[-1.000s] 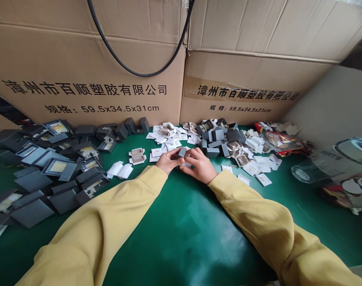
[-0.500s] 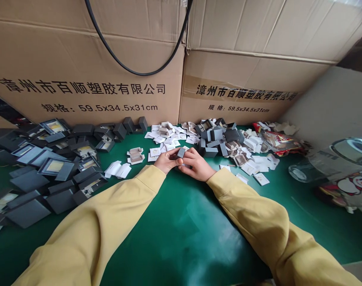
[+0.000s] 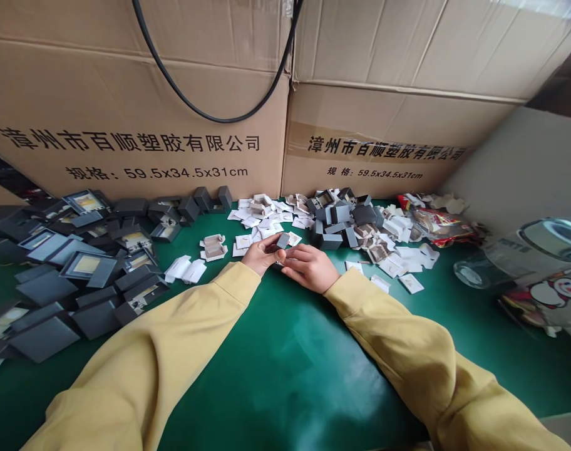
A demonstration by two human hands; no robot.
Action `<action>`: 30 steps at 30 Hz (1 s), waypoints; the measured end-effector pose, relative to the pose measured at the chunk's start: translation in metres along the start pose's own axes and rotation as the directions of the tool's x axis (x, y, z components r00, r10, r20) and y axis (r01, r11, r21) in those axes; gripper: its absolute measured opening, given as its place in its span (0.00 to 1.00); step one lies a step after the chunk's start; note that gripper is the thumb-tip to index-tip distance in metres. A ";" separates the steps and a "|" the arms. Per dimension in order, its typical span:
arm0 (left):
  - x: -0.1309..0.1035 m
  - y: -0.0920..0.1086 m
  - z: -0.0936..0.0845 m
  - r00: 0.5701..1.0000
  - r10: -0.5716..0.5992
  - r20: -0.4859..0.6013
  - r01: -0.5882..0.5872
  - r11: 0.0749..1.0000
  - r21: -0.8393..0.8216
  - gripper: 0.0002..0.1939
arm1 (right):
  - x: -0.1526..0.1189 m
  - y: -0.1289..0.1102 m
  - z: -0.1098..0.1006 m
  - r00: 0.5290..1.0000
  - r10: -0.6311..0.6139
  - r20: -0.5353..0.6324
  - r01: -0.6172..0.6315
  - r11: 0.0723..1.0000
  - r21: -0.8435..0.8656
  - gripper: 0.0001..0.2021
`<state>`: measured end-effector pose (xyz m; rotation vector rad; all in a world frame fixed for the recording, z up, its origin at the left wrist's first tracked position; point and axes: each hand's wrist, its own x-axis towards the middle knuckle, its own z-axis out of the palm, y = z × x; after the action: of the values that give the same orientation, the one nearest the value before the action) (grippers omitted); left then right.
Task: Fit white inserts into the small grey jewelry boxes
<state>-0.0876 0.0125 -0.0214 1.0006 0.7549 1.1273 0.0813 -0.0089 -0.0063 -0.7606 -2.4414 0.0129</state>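
Observation:
A small dark grey box (image 3: 283, 240) is up between my hands at the middle of the green table. My left hand (image 3: 263, 254) grips it from the left, thumb across its near side. The curled fingers of my right hand (image 3: 311, 266) close on its right and lower side, hiding much of it. Just behind the hands lie white printed cards (image 3: 243, 242) and a white card insert (image 3: 213, 247), folded open. Another pair of folded white inserts (image 3: 186, 269) rests left of my left wrist.
Many dark grey boxes, several open (image 3: 86, 264), crowd the left side. More grey boxes (image 3: 335, 216) and white inserts (image 3: 384, 247) are heaped behind to the right. A clear bottle (image 3: 501, 257) and a red snack bag (image 3: 445, 228) stand right. Large cartons (image 3: 173, 94) wall the back; a black cable (image 3: 220, 119) hangs down.
My right hand has shifted slightly down and its fingers have curled more along the box. The box has tilted a little to the left in my left hand.

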 end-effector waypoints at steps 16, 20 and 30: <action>-0.002 0.006 0.004 0.989 0.053 0.136 -0.018 0.968 -0.251 0.32 | 0.005 0.002 0.011 0.722 0.687 0.089 -0.444 0.361 0.820 0.14; -0.001 0.007 0.005 0.975 0.095 0.200 -0.038 0.961 -0.273 0.31 | 0.007 0.007 0.004 0.663 0.624 0.415 -0.561 0.046 0.827 0.15; -0.006 0.007 0.005 0.933 0.021 0.358 0.067 0.970 -0.232 0.31 | 0.006 0.013 -0.005 0.706 0.384 0.595 -0.653 0.028 0.757 0.16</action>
<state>-0.0873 0.0058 -0.0127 0.9516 0.3247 0.9522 0.0872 0.0044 -0.0013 -0.9847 -1.5447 1.8443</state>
